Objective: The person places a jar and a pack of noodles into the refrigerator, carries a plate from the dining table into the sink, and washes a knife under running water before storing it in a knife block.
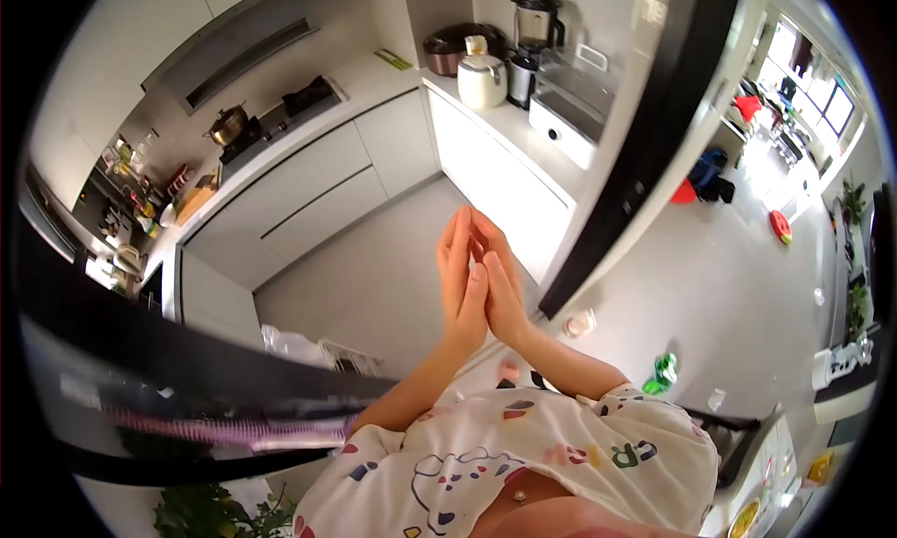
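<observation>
My left hand [460, 281] and my right hand [503, 290] are raised in front of my chest, palms facing each other. Their fingertips touch at the top, with a small hollow between the palms. Both hands have their fingers stretched out, and no object shows in either. Both thumbs point up on the near side. Below them is my white printed shirt [561, 444].
A kitchen counter [374, 85] carries a gold pot [227, 125], a white kettle-like appliance [481, 80] and a blender [535, 33]. A dark door frame [645, 155] stands to the right. On the floor beyond lie a green bottle [662, 373] and a red object [780, 227].
</observation>
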The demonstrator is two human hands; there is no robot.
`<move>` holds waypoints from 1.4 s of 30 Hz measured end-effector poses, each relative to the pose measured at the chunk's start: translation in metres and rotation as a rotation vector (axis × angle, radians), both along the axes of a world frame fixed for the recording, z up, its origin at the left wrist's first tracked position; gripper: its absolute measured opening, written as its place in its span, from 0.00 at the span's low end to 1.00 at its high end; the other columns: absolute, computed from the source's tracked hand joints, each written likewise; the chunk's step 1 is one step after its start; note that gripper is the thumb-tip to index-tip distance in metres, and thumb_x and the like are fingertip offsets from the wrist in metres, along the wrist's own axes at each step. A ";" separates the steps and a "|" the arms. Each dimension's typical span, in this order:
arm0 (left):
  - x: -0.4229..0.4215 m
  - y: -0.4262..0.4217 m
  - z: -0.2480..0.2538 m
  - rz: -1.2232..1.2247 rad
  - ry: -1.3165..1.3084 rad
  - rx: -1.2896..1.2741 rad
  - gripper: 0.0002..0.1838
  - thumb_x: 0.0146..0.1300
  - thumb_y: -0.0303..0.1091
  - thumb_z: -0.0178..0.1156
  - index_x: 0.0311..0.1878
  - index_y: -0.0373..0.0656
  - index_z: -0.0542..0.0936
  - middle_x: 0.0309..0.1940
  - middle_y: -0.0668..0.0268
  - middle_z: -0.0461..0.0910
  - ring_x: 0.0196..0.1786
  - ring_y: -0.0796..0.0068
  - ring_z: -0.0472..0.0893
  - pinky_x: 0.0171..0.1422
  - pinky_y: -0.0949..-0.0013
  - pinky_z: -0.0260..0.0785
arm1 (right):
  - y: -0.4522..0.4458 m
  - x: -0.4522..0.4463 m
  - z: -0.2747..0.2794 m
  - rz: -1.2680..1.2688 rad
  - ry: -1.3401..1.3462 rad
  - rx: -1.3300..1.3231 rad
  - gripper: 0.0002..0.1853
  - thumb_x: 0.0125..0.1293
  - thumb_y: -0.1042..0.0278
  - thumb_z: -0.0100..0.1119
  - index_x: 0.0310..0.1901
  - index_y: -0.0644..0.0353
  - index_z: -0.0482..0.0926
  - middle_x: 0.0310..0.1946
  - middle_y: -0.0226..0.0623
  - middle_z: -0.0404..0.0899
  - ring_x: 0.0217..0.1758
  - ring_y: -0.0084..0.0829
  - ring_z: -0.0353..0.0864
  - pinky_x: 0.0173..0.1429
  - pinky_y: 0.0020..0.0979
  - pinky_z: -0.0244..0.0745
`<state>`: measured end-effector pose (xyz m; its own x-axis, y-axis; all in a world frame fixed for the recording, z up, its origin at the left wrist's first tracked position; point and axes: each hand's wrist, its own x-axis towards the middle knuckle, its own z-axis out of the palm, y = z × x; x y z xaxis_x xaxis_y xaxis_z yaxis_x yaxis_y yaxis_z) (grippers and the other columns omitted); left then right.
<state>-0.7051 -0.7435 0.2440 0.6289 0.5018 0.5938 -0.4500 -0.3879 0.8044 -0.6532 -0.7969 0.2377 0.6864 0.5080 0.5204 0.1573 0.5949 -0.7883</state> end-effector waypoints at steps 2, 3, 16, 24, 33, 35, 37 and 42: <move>0.058 0.064 -0.011 -0.006 0.061 0.009 0.30 0.74 0.41 0.45 0.75 0.41 0.57 0.69 0.55 0.62 0.65 0.65 0.67 0.68 0.63 0.59 | 0.054 0.073 -0.015 0.017 -0.075 -0.088 0.24 0.74 0.64 0.43 0.69 0.62 0.61 0.65 0.38 0.65 0.65 0.32 0.63 0.68 0.33 0.59; 0.082 0.096 -0.016 -0.050 0.116 -0.067 0.30 0.74 0.43 0.46 0.75 0.41 0.57 0.68 0.55 0.64 0.64 0.65 0.68 0.67 0.64 0.61 | 0.079 0.109 -0.024 0.025 -0.107 -0.178 0.25 0.74 0.62 0.45 0.69 0.61 0.61 0.67 0.38 0.63 0.70 0.36 0.60 0.70 0.35 0.57; 0.358 0.534 -0.113 -0.003 0.705 -0.163 0.13 0.71 0.32 0.53 0.50 0.35 0.80 0.31 0.60 0.84 0.33 0.71 0.85 0.38 0.71 0.78 | 0.353 0.533 -0.054 -0.081 -0.044 -0.501 0.24 0.69 0.65 0.60 0.62 0.64 0.68 0.59 0.46 0.74 0.65 0.34 0.72 0.66 0.30 0.67; 0.693 0.623 -0.161 -0.276 0.693 -0.153 0.14 0.68 0.36 0.54 0.50 0.39 0.80 0.32 0.67 0.80 0.32 0.72 0.75 0.37 0.68 0.69 | 0.444 0.778 -0.077 -0.617 -0.205 -0.640 0.22 0.63 0.62 0.63 0.56 0.64 0.74 0.43 0.42 0.84 0.48 0.32 0.83 0.53 0.30 0.75; 0.860 0.621 -0.171 -0.521 0.968 -0.438 0.28 0.66 0.48 0.58 0.66 0.47 0.70 0.60 0.67 0.70 0.64 0.69 0.65 0.64 0.56 0.62 | 0.504 0.961 -0.164 -0.325 -0.063 -1.309 0.39 0.56 0.67 0.62 0.69 0.66 0.61 0.69 0.52 0.63 0.73 0.46 0.62 0.72 0.37 0.60; 0.887 0.625 -0.188 -0.490 1.049 -0.388 0.26 0.66 0.51 0.56 0.60 0.44 0.75 0.52 0.64 0.76 0.55 0.71 0.71 0.57 0.60 0.66 | 0.510 0.986 -0.182 -0.251 -0.158 -1.351 0.29 0.54 0.71 0.64 0.60 0.64 0.71 0.57 0.45 0.74 0.62 0.39 0.72 0.63 0.34 0.68; 0.901 0.625 -0.195 -0.418 1.021 -0.159 0.25 0.66 0.51 0.56 0.56 0.41 0.77 0.45 0.63 0.78 0.49 0.70 0.74 0.52 0.63 0.68 | 0.511 0.984 -0.169 -0.196 -0.179 -1.347 0.20 0.54 0.74 0.66 0.51 0.64 0.79 0.45 0.36 0.83 0.50 0.31 0.80 0.54 0.31 0.73; 0.903 0.616 -0.214 -0.218 0.689 0.410 0.21 0.66 0.48 0.57 0.42 0.34 0.78 0.33 0.49 0.82 0.38 0.50 0.83 0.41 0.54 0.72 | 0.508 0.976 -0.172 -0.098 0.018 -1.140 0.21 0.50 0.64 0.73 0.45 0.64 0.82 0.36 0.39 0.85 0.33 0.33 0.83 0.43 0.31 0.78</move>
